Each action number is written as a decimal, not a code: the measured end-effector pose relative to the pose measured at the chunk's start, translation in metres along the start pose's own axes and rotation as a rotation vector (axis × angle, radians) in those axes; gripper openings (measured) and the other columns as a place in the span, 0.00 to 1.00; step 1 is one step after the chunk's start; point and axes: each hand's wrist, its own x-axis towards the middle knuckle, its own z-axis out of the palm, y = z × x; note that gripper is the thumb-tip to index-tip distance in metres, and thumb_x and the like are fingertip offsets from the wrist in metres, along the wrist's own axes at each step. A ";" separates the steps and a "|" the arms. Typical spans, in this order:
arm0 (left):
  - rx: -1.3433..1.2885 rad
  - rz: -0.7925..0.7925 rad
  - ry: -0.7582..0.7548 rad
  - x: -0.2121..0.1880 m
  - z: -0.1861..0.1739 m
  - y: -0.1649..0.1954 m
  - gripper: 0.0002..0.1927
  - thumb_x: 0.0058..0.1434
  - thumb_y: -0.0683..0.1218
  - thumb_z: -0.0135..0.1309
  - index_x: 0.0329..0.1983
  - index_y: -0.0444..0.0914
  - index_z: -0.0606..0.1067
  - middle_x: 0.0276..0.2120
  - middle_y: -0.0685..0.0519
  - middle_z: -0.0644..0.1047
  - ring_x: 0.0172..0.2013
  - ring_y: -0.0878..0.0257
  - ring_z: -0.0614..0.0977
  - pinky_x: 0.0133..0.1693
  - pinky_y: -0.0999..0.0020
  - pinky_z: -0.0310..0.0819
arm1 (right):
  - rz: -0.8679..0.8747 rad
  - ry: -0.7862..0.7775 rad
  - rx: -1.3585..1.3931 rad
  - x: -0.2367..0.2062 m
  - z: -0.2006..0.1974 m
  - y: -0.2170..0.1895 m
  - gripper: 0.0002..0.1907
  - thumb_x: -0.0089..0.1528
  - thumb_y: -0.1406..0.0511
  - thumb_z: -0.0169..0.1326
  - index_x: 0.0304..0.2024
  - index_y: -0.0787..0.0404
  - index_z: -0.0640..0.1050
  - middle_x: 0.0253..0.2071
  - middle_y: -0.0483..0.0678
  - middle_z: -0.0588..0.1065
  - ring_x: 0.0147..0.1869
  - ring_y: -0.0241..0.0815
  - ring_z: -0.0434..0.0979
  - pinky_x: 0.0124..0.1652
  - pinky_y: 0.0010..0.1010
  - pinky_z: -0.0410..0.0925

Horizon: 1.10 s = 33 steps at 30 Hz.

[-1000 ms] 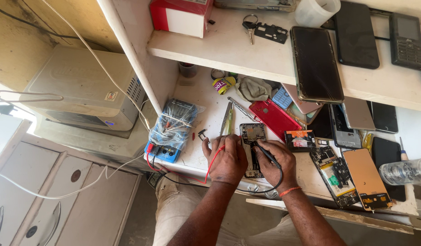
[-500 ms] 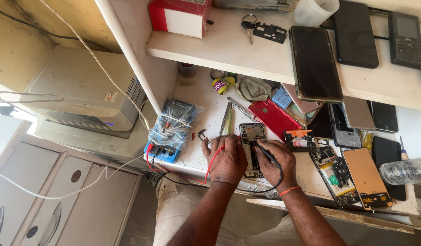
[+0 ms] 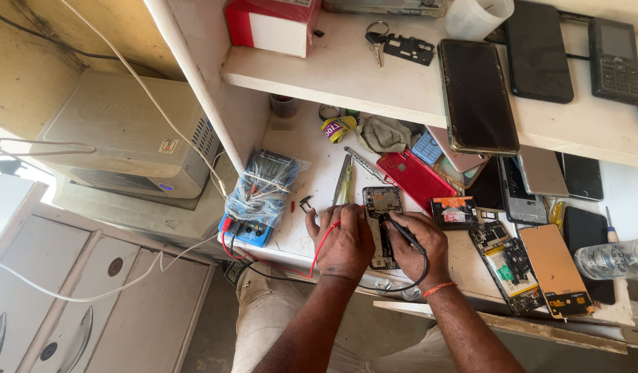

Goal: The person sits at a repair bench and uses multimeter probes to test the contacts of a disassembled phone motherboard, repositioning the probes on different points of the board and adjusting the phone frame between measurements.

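Note:
An opened phone (image 3: 381, 207) with its back off lies on the white workbench (image 3: 312, 159). My left hand (image 3: 343, 242) grips a red test probe with its tip on the phone's left edge. Over on the phone's right side, my right hand (image 3: 419, 245) holds a black test probe (image 3: 400, 229) against the board. Red and black leads run from both probes to a blue multimeter (image 3: 260, 197) wrapped in clear plastic, at the bench's left end.
A red phone back (image 3: 416, 178), tweezers (image 3: 343, 181), tape rolls, a cloth and several opened phones (image 3: 512, 266) crowd the bench. The shelf above holds several phones (image 3: 476, 93), keys (image 3: 375, 38), a red box (image 3: 271, 24). A grey metal unit (image 3: 119, 138) sits left. A plastic bottle (image 3: 612, 259) lies right.

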 end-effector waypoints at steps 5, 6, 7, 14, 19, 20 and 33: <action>-0.002 0.002 0.005 0.000 0.000 -0.001 0.09 0.59 0.43 0.56 0.43 0.43 0.74 0.39 0.54 0.81 0.49 0.53 0.79 0.64 0.37 0.51 | 0.008 -0.001 0.011 -0.001 0.001 0.001 0.11 0.58 0.72 0.65 0.44 0.64 0.82 0.42 0.52 0.81 0.43 0.39 0.85 0.41 0.27 0.77; -0.003 0.002 0.008 -0.001 0.001 -0.001 0.09 0.59 0.43 0.56 0.43 0.42 0.74 0.39 0.54 0.81 0.49 0.53 0.79 0.64 0.37 0.52 | 0.002 0.004 0.014 -0.001 0.000 0.002 0.11 0.58 0.71 0.65 0.44 0.64 0.82 0.43 0.52 0.81 0.43 0.39 0.84 0.42 0.27 0.77; -0.004 0.003 0.011 0.000 0.001 -0.001 0.09 0.59 0.43 0.56 0.42 0.42 0.74 0.39 0.54 0.81 0.49 0.53 0.79 0.64 0.37 0.52 | -0.005 0.008 0.017 -0.001 0.000 0.003 0.11 0.59 0.71 0.65 0.45 0.64 0.82 0.43 0.52 0.82 0.44 0.39 0.84 0.42 0.27 0.77; -0.018 0.023 0.076 -0.001 0.001 -0.002 0.06 0.62 0.43 0.55 0.42 0.42 0.73 0.40 0.54 0.81 0.48 0.53 0.78 0.63 0.37 0.53 | 0.242 0.077 0.110 -0.005 -0.002 0.005 0.14 0.65 0.65 0.62 0.52 0.62 0.80 0.42 0.47 0.82 0.43 0.32 0.81 0.42 0.24 0.74; -0.025 0.029 0.075 -0.001 0.001 -0.001 0.06 0.61 0.43 0.55 0.41 0.42 0.73 0.40 0.55 0.81 0.48 0.53 0.78 0.63 0.36 0.53 | 0.222 0.057 0.074 -0.004 -0.003 0.005 0.14 0.65 0.63 0.61 0.52 0.60 0.79 0.41 0.45 0.82 0.41 0.30 0.81 0.38 0.22 0.73; -0.024 0.028 0.071 -0.001 0.001 -0.001 0.06 0.61 0.43 0.55 0.41 0.42 0.73 0.40 0.55 0.80 0.48 0.53 0.78 0.63 0.36 0.53 | 0.221 0.052 0.065 -0.004 -0.002 0.004 0.14 0.64 0.63 0.61 0.51 0.60 0.79 0.41 0.45 0.82 0.41 0.29 0.81 0.38 0.22 0.73; -0.004 0.022 0.047 -0.001 0.002 -0.002 0.05 0.62 0.44 0.55 0.40 0.42 0.73 0.39 0.54 0.80 0.48 0.53 0.79 0.63 0.36 0.53 | 0.229 0.021 0.047 -0.003 -0.002 0.005 0.13 0.64 0.63 0.61 0.50 0.60 0.80 0.38 0.44 0.81 0.36 0.30 0.77 0.35 0.23 0.72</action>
